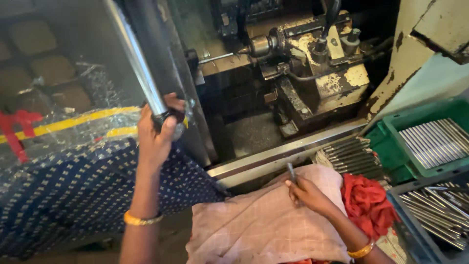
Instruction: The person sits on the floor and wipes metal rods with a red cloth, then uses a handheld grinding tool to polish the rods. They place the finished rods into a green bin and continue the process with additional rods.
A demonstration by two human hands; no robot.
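My left hand (157, 132) grips the lower end of a long shiny metal door handle (134, 58) on the sliding door of a lathe-type machine. My right hand (307, 194) rests on a pale checked cloth (264, 220) and holds a short dark metal rod (291, 172) that points up from the fingers. Inside the machine, a chuck with a thin shaft (259, 46) sticks out to the left of a worn cream tool block (327, 73). Both wrists wear gold bangles.
A green crate (391, 151) at right holds several bright metal rods (435, 142). A grey bin (405, 215) below it holds more rods. Dark rods (351, 154) lie stacked beside the machine rail. A red cloth (366, 200) sits next to the checked cloth. A blue dotted fabric (73, 190) hangs at left.
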